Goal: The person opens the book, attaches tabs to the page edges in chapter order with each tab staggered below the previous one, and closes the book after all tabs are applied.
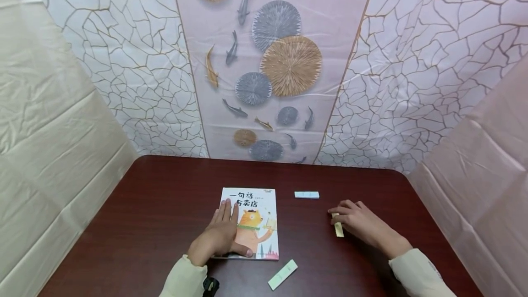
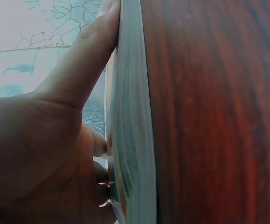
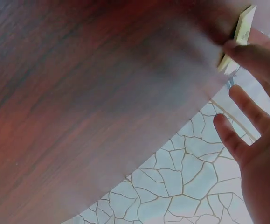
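A picture book (image 1: 268,200) with an orange cartoon animal on its white cover lies flat on the table. My left hand (image 1: 222,230) rests on its left side, fingers straight and spread, thumb low on the cover. The left wrist view shows the book's page edges (image 2: 135,112) beside that hand (image 2: 37,140). Right of the book, my right hand (image 1: 360,221) pinches a narrow yellow sticky-note pad (image 1: 338,228) near the table surface. In the right wrist view, thumb and finger meet on the yellow pad (image 3: 242,32), while other fingers (image 3: 230,135) stay apart from it.
A pale blue pad (image 1: 306,195) lies beyond the book's right side. A pale green pad (image 1: 283,275) lies slanted near the front. The dark red table (image 1: 173,187) ends at a patterned curtain (image 1: 264,118), with plain cloth walls on both sides.
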### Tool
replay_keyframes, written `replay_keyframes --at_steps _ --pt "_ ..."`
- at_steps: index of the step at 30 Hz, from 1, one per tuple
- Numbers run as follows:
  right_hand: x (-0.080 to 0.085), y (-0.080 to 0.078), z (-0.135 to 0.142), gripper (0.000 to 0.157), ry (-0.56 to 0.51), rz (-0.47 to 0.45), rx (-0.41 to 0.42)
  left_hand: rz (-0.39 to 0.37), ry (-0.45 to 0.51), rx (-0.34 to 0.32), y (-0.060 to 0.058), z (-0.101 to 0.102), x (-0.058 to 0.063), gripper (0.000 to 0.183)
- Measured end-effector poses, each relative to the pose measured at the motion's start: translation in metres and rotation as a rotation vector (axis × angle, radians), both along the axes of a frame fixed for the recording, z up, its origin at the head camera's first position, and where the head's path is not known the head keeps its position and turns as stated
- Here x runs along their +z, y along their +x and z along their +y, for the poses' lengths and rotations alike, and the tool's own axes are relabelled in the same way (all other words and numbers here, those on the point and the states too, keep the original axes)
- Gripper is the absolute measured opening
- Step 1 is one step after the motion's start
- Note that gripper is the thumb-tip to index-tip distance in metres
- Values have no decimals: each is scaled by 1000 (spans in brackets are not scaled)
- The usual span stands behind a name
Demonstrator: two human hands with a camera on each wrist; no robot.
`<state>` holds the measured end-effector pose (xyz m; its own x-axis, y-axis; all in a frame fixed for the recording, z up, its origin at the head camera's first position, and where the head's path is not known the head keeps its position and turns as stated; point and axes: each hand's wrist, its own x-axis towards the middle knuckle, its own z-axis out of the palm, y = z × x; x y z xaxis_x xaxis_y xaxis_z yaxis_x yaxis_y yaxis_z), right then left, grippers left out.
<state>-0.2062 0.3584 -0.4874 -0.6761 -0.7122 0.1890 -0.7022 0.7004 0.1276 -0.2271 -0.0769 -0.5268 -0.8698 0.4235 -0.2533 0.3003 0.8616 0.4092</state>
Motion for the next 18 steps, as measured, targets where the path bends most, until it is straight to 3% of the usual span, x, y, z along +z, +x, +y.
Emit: replay_keyframes --at_steps 6,11,18 --pt "-5 2 -3 27 -68 44 -2 -10 -8 5 1 0 1 146" --pt "-8 2 -12 21 -96 -12 -44 -8 -15 2 0 1 0 146" --pt "-9 -5 -32 20 -197 -69 6 3 -25 -6 -1 1 -2 146"
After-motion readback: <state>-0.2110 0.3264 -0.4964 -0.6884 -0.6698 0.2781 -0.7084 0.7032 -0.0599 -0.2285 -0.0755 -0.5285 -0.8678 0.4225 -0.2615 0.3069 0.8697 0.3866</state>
